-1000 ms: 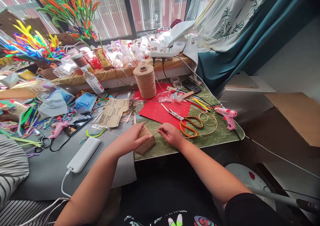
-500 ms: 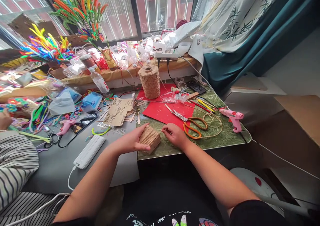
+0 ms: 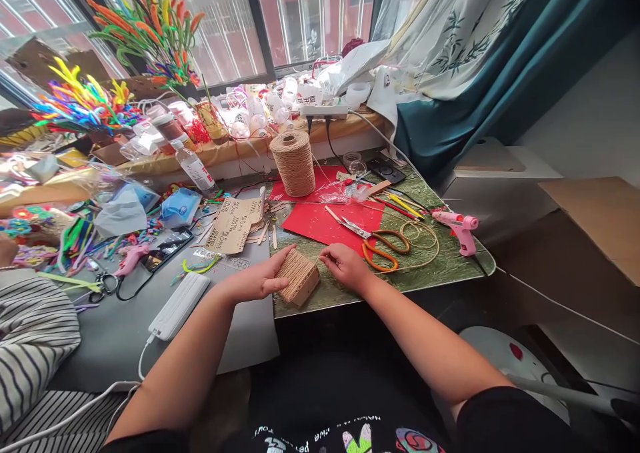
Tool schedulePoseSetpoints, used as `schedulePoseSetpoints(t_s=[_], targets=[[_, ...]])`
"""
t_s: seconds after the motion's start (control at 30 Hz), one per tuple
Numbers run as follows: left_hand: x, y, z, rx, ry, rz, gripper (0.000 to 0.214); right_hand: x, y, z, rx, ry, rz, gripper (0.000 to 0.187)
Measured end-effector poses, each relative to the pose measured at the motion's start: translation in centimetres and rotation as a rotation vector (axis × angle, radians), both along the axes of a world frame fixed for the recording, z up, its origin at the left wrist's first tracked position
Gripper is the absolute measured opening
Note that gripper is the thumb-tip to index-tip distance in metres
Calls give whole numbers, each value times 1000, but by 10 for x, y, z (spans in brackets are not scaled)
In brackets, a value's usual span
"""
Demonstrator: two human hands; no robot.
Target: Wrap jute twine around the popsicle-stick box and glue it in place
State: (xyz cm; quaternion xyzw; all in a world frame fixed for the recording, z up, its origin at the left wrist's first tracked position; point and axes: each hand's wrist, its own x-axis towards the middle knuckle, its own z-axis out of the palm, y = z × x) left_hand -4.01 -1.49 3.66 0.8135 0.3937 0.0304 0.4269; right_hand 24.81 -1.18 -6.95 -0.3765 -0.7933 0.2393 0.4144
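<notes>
My left hand (image 3: 260, 281) grips a small box wrapped in jute twine (image 3: 299, 277) at the near edge of the green mat (image 3: 445, 266). My right hand (image 3: 345, 266) sits just right of the box with fingers pinched on a thin strand of twine running to it. A big spool of jute twine (image 3: 295, 163) stands behind on red paper (image 3: 325, 223). Orange-handled scissors (image 3: 380, 246) and a loose coil of twine (image 3: 425, 236) lie to the right of my right hand.
A pink glue gun (image 3: 457, 226) rests at the mat's right edge. A white power bank (image 3: 180, 304) with cable lies left. Printed cardboard tags (image 3: 233, 223), pipe cleaners (image 3: 80, 99), bottles and clutter fill the left and back. A person's striped sleeve (image 3: 30, 333) is at far left.
The left hand has turned the wrapped box slightly and the right hand has stayed pinched on the strand beside it. The camera view has shifted a little.
</notes>
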Motion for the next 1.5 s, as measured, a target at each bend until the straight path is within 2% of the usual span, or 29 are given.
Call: schedulePoseSetpoints(t_s=[0.07,0.13,0.3,0.53,0.6,0.7,0.73,0.8,0.87,0.9,1.0,1.07,1.23,1.3,1.37,1.43,1.5], targets=[[1,-2,2,7,52,-1,128,0,0,-1,-5,2,0,23],[2,-4,3,19,95,8,142,0,0,-1,-8,3,7,23],[5,-4,2,40,104,2,149,0,-1,0,-15,-7,9,22],[0,3,-8,177,123,-44,158,0,-2,3,-38,-37,0,19],[2,1,-6,252,140,-34,152,0,-2,3,-33,-39,-1,19],[16,-10,4,411,143,107,126,0,-1,4,-8,-45,7,20],[23,-14,8,468,129,168,113,1,-1,4,5,-46,8,20],[36,-21,14,538,78,209,80,2,-1,6,35,-38,-12,20],[48,-23,14,566,-1,226,47,4,-2,7,60,-11,-67,18],[52,-23,12,574,-41,245,38,5,-2,8,68,12,-108,17],[57,-15,2,550,-121,294,30,7,-2,9,68,103,-238,13],[57,-11,-3,499,-125,269,27,9,-1,11,56,167,-313,13],[55,-8,-3,423,-84,204,26,37,2,27,15,251,-449,28],[55,-6,-3,389,-78,200,23,60,3,35,-13,108,-490,31],[54,-4,-4,371,-73,196,21,82,3,40,-80,-181,-507,26],[54,-2,-4,368,-75,190,21,100,1,40,-186,-468,-524,24],[53,-1,-3,365,-77,180,24,111,-1,37,-274,-632,-528,33]])
